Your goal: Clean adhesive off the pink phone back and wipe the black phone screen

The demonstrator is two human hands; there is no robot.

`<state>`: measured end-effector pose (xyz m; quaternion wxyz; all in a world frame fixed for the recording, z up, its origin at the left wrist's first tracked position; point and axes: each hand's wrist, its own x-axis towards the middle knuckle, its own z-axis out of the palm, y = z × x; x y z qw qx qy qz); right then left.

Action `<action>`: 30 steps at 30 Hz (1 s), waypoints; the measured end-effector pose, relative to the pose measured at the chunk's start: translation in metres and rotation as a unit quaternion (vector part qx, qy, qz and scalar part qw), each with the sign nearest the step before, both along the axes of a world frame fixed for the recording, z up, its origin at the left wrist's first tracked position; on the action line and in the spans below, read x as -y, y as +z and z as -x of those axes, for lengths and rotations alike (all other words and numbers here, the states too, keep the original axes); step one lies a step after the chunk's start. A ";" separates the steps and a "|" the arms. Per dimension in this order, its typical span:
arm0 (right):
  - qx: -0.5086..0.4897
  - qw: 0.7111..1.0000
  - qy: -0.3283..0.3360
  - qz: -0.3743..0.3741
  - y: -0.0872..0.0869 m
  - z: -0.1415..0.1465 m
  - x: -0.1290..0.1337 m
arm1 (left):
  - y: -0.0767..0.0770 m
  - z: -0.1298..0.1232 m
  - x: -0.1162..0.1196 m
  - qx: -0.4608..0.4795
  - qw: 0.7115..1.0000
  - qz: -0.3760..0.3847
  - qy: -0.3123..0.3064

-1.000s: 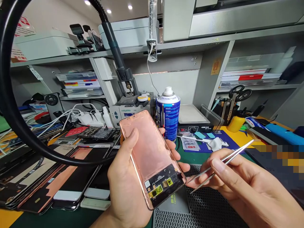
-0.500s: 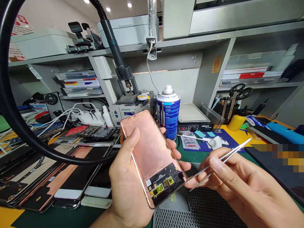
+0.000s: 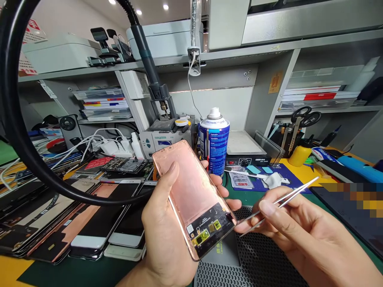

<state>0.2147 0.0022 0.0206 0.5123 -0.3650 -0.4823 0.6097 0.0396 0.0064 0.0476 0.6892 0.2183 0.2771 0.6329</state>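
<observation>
So we've got one copper-backed phone panel (image 3: 189, 183) in our left hand (image 3: 163, 227), tilted, up above one black perforated mat (image 3: 269, 259) on the worktop (image 3: 50, 273). That hand is curled partway closed around it, one thumb lying on the copper and four fingertips peeking past the far edge. Two yellow-green patches (image 3: 204, 236) sit on the black strip at its lower end. Our right hand (image 3: 299, 223) is pinched on one pair of tweezers (image 3: 295, 195), the two tips slightly apart, just beside the panel's lower right corner; can't tell if either touches. Further back we count one blue spray can (image 3: 218, 149), two teal pads (image 3: 253, 169), one yellow bottle (image 3: 299, 155) and one pair of scissors (image 3: 310, 119).
</observation>
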 end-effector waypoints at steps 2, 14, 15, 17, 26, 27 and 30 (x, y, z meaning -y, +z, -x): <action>0.001 1.000 -0.004 0.007 -0.003 -0.001 0.001 | 0.000 -0.001 0.000 0.004 1.000 0.002 0.002; 0.055 0.997 -0.022 0.040 -0.008 0.005 0.006 | 0.001 -0.001 0.001 -0.005 1.000 0.011 0.000; 0.049 0.997 -0.019 0.048 -0.008 0.006 0.005 | 0.001 -0.001 0.001 -0.004 1.000 0.013 0.005; 0.033 0.997 -0.008 0.064 -0.008 0.008 0.004 | 0.002 -0.002 0.000 -0.001 1.000 0.020 0.015; -0.022 0.991 0.008 0.129 -0.005 0.008 -0.001 | 0.000 -0.005 0.001 0.013 0.999 0.014 0.028; -0.026 0.990 0.006 0.135 -0.004 0.008 -0.001 | -0.001 -0.005 0.001 0.015 1.000 0.014 0.021; -0.046 0.990 -0.004 0.136 -0.003 0.008 -0.003 | -0.004 -0.007 0.003 0.015 1.000 -0.007 0.007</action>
